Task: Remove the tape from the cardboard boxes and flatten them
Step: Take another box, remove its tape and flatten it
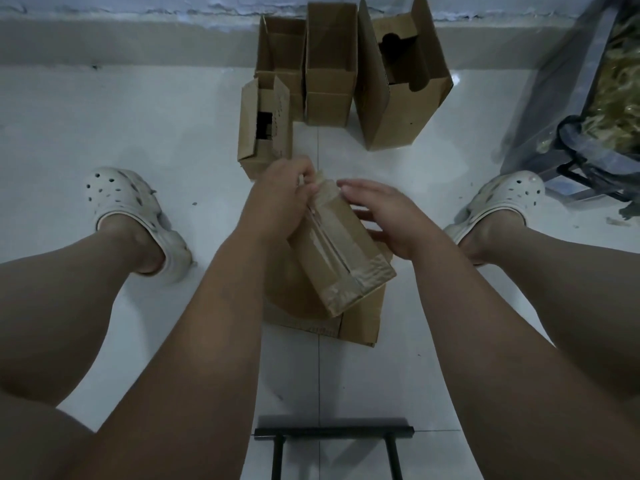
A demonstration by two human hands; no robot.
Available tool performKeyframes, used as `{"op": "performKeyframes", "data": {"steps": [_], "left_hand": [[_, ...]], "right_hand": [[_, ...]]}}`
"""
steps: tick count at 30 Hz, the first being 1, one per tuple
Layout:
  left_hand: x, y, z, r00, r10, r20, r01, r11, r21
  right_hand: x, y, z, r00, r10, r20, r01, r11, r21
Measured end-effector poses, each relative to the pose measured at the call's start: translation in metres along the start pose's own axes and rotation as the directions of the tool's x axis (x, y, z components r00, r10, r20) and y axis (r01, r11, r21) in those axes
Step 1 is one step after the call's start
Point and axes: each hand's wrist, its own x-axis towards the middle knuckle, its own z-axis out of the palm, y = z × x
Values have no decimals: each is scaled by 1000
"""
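A small brown cardboard box [341, 258], sealed with glossy brown tape [349, 289] along its seam and near edge, is held tilted above the floor between my knees. My left hand [282, 199] grips the box's far left end, fingers curled and pinching a strip of tape there. My right hand [384, 216] lies against the box's right side with fingers straight. Flattened cardboard [363, 323] lies on the floor under the box.
Several open cardboard boxes stand on the white tile floor ahead: a small one [265, 133], two in the middle [330, 64], a tall one [398, 81]. A black metal frame [334, 433] sits below me. A clear bin [595, 98] stands at right. My feet wear white clogs.
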Motion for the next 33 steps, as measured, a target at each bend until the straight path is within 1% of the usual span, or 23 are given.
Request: {"op": "performKeyframes", "data": {"steps": [3,5,7,9,11,13,14,15,16,18,20,22,23,24,25,27,31,33], "left_hand": [[-6,-9,22,993,-51,-105,53,998,16],[-11,-15,36,986,-52,-159,60,997,44],[-15,-19,48,981,-49,-185,59,997,50],[-20,-23,59,982,-71,-177,81,996,49],[-24,-26,66,977,-136,-163,135,991,-17],[-24,-25,64,968,-208,-138,184,969,-167],[-22,-26,62,969,-218,-114,189,956,-222],[-18,-25,60,973,-217,-85,192,954,-230],[-15,-24,59,976,-215,-44,202,958,-206],[-13,-21,60,976,-219,8,219,971,-95],[-17,-18,62,977,-208,-53,207,978,-17],[-22,-16,64,981,-142,-133,142,990,-6],[-23,-15,63,982,-112,-154,111,994,-11],[-24,-15,63,983,-93,-158,93,996,-8],[-24,-14,64,984,-83,-155,84,996,3],[-24,-15,65,986,-68,-155,73,997,26],[-26,-18,66,979,18,-201,0,996,86],[-29,-17,67,973,40,-227,-15,993,113]], "right_hand": [[-3,13,4,999,-31,-30,27,991,-130],[-2,23,7,998,-45,-42,33,968,-249],[4,32,10,998,-49,-47,28,923,-383],[9,39,15,996,-58,-65,19,871,-491],[13,47,22,992,-72,-99,5,830,-558],[14,57,29,979,-114,-171,-8,809,-587],[13,62,32,963,-159,-219,-7,795,-606],[12,66,35,941,-217,-259,2,771,-637],[12,69,37,918,-276,-283,14,739,-674],[9,73,41,876,-383,-293,48,673,-738],[3,78,47,819,-505,-273,109,603,-790],[-6,84,54,751,-613,-248,153,526,-837],[-10,88,56,729,-645,-228,160,485,-860],[-13,93,58,727,-658,-196,159,439,-884],[-15,98,60,739,-653,-164,151,399,-904],[-16,104,63,769,-624,-135,133,363,-922],[-12,99,66,814,-563,-145,124,411,-903],[-10,98,65,831,-537,-142,125,429,-894]]}}
